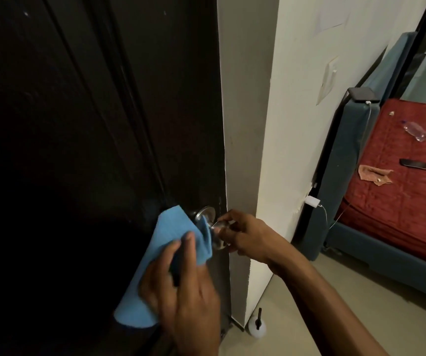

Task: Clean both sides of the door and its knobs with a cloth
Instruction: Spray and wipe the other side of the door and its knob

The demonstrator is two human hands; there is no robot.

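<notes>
Dark brown door (91, 124) is filling the left half of the frame, its latch edge running down the centre against a white wall (291, 98); open floor (296, 317) is lying at lower right. Metal knob (213, 231) is sitting at lower centre near that door edge. Left hand (181, 286), at bottom centre, is gripping a blue cloth (170, 242), fingers (190, 250) closed flat over it, pressing the cloth's upper end against the knob's neck and round plate. Right hand (245, 238) is reaching in from lower right, fingers curled around the knob's outer end, holding it. A white bottle with a black top (257, 326) is standing on the floor at the wall's foot. At right, a bed with a red cover (399, 201) is carrying a plastic bottle (416, 131), an orange rag (375, 173) and a dark flat object (417, 165). A white charger (312, 201) is hanging at the wall beside the bed.
</notes>
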